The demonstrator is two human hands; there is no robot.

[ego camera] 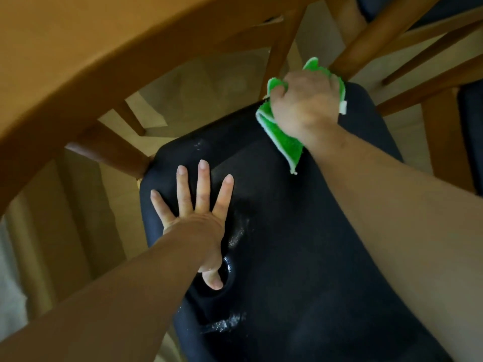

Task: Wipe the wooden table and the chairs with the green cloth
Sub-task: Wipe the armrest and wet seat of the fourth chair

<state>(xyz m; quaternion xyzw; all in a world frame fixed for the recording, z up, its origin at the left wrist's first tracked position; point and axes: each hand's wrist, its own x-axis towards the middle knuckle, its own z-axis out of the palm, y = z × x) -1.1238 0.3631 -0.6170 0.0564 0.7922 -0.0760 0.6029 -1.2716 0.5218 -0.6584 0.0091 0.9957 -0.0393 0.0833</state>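
A dark navy padded chair seat (300,244) fills the middle and lower part of the head view. My left hand (198,220) lies flat on its left side, fingers spread, holding nothing. My right hand (305,105) is closed on the green cloth (285,142), pressing it at the seat's far corner beside a wooden chair post (363,45). Part of the cloth hangs out below my wrist. The chair's curved wooden back rail (86,74) arcs across the upper left.
A second wooden chair with a dark seat (470,131) stands close on the right, its rungs crossing the upper right. Pale tiled floor (209,82) shows between the wooden slats. Faint shiny streaks mark the seat near my left thumb.
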